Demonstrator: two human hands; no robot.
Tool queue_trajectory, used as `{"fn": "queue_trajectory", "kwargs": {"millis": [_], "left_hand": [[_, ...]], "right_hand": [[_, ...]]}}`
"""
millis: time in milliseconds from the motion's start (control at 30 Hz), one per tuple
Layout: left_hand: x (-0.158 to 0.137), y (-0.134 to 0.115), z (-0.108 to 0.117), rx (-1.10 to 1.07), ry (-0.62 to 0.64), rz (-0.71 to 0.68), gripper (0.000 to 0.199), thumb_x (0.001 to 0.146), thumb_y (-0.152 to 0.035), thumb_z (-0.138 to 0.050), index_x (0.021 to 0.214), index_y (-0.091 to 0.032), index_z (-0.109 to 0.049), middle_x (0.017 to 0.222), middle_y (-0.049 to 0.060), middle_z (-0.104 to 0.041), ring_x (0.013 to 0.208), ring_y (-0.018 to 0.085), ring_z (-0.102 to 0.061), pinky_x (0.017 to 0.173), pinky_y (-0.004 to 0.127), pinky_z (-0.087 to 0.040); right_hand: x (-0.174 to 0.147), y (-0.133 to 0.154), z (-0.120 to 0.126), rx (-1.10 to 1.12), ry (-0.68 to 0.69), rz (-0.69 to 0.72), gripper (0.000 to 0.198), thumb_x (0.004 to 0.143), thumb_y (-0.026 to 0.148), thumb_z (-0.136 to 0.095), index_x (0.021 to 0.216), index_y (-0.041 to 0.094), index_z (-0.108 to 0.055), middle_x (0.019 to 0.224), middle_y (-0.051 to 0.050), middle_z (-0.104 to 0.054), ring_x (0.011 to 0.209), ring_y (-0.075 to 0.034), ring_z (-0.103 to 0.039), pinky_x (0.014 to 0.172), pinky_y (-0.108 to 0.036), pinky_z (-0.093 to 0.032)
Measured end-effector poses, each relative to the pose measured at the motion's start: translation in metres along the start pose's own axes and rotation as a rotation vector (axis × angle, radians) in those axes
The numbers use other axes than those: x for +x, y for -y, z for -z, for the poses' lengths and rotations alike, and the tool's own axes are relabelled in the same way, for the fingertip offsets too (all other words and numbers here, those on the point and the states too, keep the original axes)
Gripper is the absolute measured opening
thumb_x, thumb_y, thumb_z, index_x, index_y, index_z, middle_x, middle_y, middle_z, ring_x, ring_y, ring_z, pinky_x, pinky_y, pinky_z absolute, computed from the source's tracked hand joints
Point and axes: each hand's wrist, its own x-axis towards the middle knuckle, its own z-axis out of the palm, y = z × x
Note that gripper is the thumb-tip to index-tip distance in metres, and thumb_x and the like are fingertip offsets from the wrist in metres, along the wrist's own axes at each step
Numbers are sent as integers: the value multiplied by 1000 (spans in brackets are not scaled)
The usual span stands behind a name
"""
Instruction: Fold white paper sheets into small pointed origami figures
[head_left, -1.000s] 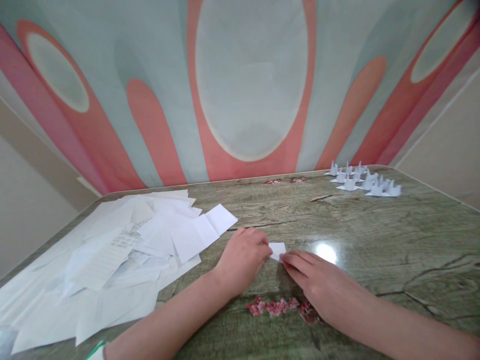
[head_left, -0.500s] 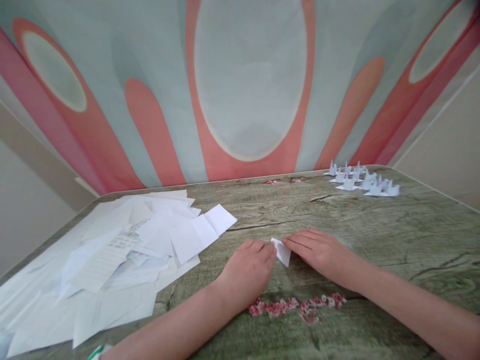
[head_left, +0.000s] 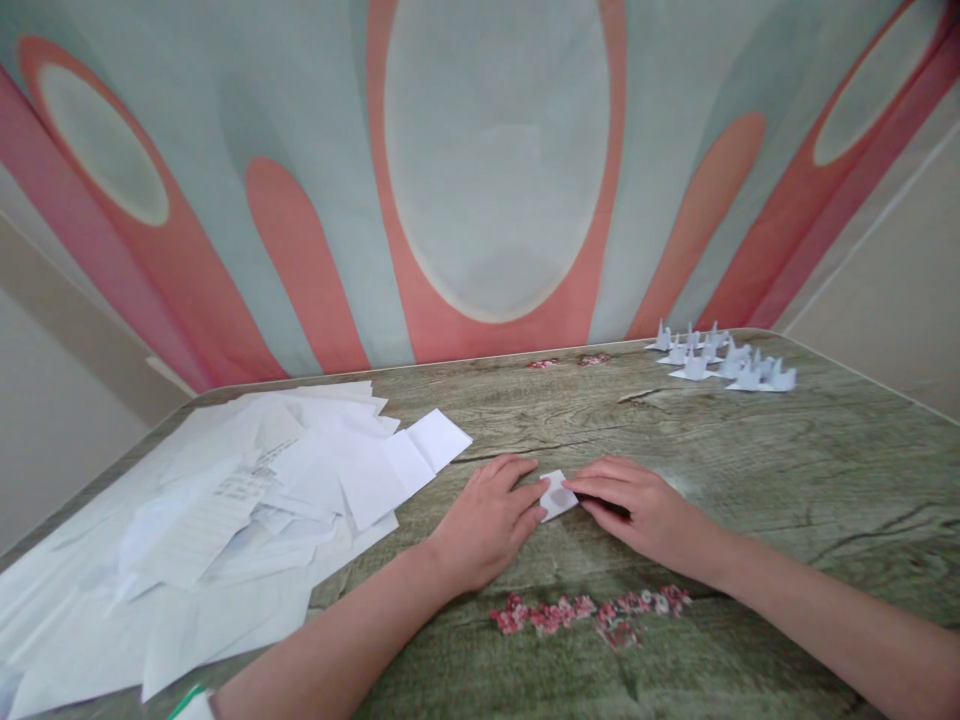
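Looking down from the head view, the small folded paper lies near the middle of the desk, between the two hands, with a dim grey patch on its face that may be shadow. The left hand has its fingers a little parted, their tips at the paper's left edge. The right hand comes from the other side with its fingers close together, tips on the upper right edge. Whether either grip pinches the paper or merely presses it down, I cannot tell, since the undersides are hidden.

As for what could go wrong, the piece is so small that uneven pressure from the two sides could skew it, leaving a crease off line. If the left fingertips lift while the right ones push, it could slide on the desk, whose surface looks smooth. Pulling the edges apart too hard could tear a corner. The left forearm passes near the heap of loose paper, so a wide sweep of that elbow could scatter sheets, the creased sheet at its right end among them.

No box or tray shows: the heap, some of it bearing writing, rests directly on the desk, and the white paper figures stand grouped at the far right, well apart from both hands.
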Motion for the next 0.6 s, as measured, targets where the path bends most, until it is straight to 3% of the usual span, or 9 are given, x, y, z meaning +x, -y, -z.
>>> {"fn": "queue_trajectory", "kwargs": {"millis": [167,300,467,600], "left_hand": [[0,2,-4,-45,2,38,33,88,-26,-44,120,-24,-53,131,7,-44,125,23,-32,107,43,-25],[-1,1,-5,-72,-10,64,34,88,-25,-44,120,-28,-54,132,5,-43,125,24,-30,105,44,-25],[1,3,-5,-117,-37,79,33,86,-27,-48,118,-34,-55,131,3,-45,123,25,-32,102,46,-26],[2,3,-4,-176,-71,89,25,85,-28,-51,106,-31,-64,120,3,-53,114,22,-41,100,41,-30]], "right_hand": [[3,1,1,-50,28,29,16,86,21,-52,92,25,-66,84,-3,-61,79,-17,-55,74,-34,-42],[9,2,2,10,23,23,14,86,23,-52,85,23,-66,88,-5,-58,83,-18,-53,74,-33,-42],[17,3,0,166,58,-64,10,86,23,-52,83,21,-61,91,-4,-58,88,-17,-52,79,-33,-41],[19,4,-2,231,67,-132,9,84,22,-53,78,20,-58,89,-3,-58,87,-17,-52,79,-32,-40]]}}
